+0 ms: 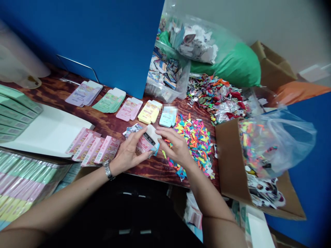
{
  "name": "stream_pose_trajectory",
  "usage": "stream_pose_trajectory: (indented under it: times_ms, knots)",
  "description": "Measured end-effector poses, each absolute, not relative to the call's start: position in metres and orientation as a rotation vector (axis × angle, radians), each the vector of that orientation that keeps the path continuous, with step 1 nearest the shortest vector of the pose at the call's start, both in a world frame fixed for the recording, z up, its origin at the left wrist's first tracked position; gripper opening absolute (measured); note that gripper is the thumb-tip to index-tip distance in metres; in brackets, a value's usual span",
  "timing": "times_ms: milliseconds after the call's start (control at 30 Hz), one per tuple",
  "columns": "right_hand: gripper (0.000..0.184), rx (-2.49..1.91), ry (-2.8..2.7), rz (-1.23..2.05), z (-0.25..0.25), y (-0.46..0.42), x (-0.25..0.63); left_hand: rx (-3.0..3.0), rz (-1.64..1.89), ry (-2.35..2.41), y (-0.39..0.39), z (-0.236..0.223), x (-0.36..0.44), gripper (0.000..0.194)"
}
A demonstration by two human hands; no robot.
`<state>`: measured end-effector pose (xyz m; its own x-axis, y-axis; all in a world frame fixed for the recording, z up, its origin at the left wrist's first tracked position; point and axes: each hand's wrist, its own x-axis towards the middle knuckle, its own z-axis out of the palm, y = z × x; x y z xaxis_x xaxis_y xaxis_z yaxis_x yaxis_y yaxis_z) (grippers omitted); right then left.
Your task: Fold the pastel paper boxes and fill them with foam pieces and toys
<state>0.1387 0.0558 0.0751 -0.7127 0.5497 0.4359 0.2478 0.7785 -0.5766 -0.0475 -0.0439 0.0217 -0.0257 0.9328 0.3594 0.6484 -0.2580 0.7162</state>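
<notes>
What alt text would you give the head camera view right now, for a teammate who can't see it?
A left hand grips a pink carton over a wooden table, with a right hand close beside it. Stacks of pastel flat cartons lie nearby, beside a heap of neon scraps and an open cardboard box.

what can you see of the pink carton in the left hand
The pink carton looks like printed paperboard and is held tilted in the left hand, above the wooden desk. Its face has pink printing, too small to read, and a dark strip. A white part stands at its far end, and a pale blue piece shows at the end nearest the right hand's fingers, which reach onto it. Whether it is fully folded or closed cannot be told, as the hands hide much of it.
</notes>
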Motion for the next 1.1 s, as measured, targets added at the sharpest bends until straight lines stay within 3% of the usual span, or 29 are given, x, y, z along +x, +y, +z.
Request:
stream_pose_trajectory:
  times_ms: [100, 200, 400, 533, 867, 1100]
  knots:
    - [0.034, -0.667, -2.283, 0.589, 0.066, 0.044, 0.133, 1.945, 1.214, 1.634, -0.043, 0.022, -0.048, 0.064]
    - [0.041, -0.769, -2.222, 0.536, 0.060, 0.032, 0.125, 1.972, 1.254, 1.654, -0.045, 0.021, -0.047, 0.061]
    - [0.021, -0.740, -2.117, 0.847, 0.070, 0.027, 0.121, 1.969, 1.273, 1.714, -0.047, 0.022, -0.046, 0.083]
    - [0.018, -0.869, -2.058, 0.981, 0.077, 0.028, 0.117, 1.963, 1.186, 1.738, -0.047, 0.024, -0.045, 0.086]
    - [0.030, -0.824, -2.130, 0.741, 0.068, 0.007, 0.114, 2.270, 0.772, 2.021, -0.051, 0.030, -0.045, 0.101]
    - [0.041, -0.832, -2.038, 0.543, 0.039, -0.015, 0.104, 2.298, 0.710, 2.052, -0.053, 0.034, -0.051, 0.098]
